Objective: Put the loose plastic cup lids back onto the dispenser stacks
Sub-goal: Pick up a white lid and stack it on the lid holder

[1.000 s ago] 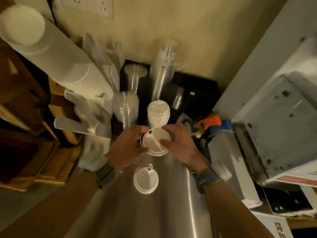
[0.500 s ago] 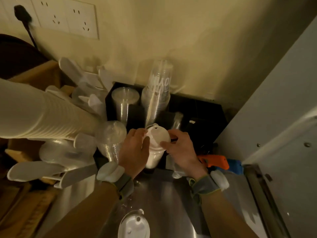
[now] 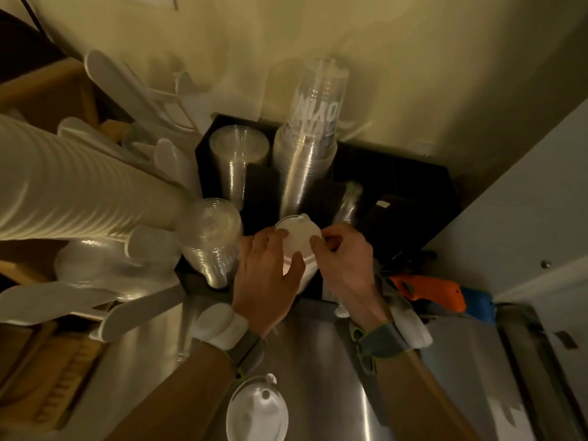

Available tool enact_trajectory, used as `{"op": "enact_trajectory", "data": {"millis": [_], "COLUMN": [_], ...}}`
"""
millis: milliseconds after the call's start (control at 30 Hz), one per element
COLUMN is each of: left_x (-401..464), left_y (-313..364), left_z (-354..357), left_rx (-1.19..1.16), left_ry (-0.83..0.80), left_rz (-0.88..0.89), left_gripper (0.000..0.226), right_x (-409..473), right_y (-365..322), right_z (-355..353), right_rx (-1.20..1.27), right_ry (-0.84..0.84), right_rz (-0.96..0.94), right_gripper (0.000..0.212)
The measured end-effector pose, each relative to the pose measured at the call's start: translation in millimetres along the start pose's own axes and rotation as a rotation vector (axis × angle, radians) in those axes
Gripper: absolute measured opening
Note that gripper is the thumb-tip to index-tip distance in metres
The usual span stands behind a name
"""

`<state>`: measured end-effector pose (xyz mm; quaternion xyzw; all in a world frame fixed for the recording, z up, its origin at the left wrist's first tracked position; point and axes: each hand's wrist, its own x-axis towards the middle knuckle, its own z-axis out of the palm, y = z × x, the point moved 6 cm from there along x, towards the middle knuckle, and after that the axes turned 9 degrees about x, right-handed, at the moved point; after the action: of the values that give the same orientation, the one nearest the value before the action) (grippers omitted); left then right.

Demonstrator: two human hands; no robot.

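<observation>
A white plastic lid (image 3: 297,235) sits on top of the white lid stack (image 3: 307,272) in the black dispenser (image 3: 397,186). My left hand (image 3: 267,275) grips the lid's left edge and wraps the stack's front. My right hand (image 3: 345,262) pinches the lid's right edge with its fingertips. Another loose white lid (image 3: 256,412) lies on the steel counter (image 3: 321,377) between my forearms, near the bottom of the view. Most of the lid stack is hidden behind my hands.
Stacks of clear lids (image 3: 237,154) and clear cups (image 3: 310,135) fill the dispenser's back slots. A tall stack of white cups (image 3: 63,186) leans in from the left, beside clear domed lids (image 3: 211,237). An orange and blue tool (image 3: 436,289) lies at the right.
Both hands have carried the lid up from the counter to the top of the lid stack and now press it down flatter. The view has tilted toward the dispenser.
</observation>
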<state>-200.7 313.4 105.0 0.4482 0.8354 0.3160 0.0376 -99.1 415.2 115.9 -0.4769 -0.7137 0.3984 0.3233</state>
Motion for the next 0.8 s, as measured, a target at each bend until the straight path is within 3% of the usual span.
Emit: {"op": "enact_trajectory", "data": {"millis": [433, 600, 800], "left_x": [5.5, 4.1, -27.6], "left_y": [-4.8, -1.4, -4.0], "left_z": [0.3, -13.2, -46.3], "left_rx": [-0.054, 0.037, -0.152], "left_ry": [-0.043, -0.045, -0.060], "left_rz": [0.060, 0.119, 0.199], "left_gripper": [0.047, 0.058, 0.025], "right_x": [0.4, -4.4, -34.9], "right_y": [17.8, 10.8, -5.3], "right_z": [-2.4, -9.9, -26.5], "right_rx": [0.035, 0.006, -0.008], "right_ry": [0.011, 0.021, 0.020], "right_rz": [0.019, 0.009, -0.053], "right_gripper": [0.018, 0.034, 0.033]}}
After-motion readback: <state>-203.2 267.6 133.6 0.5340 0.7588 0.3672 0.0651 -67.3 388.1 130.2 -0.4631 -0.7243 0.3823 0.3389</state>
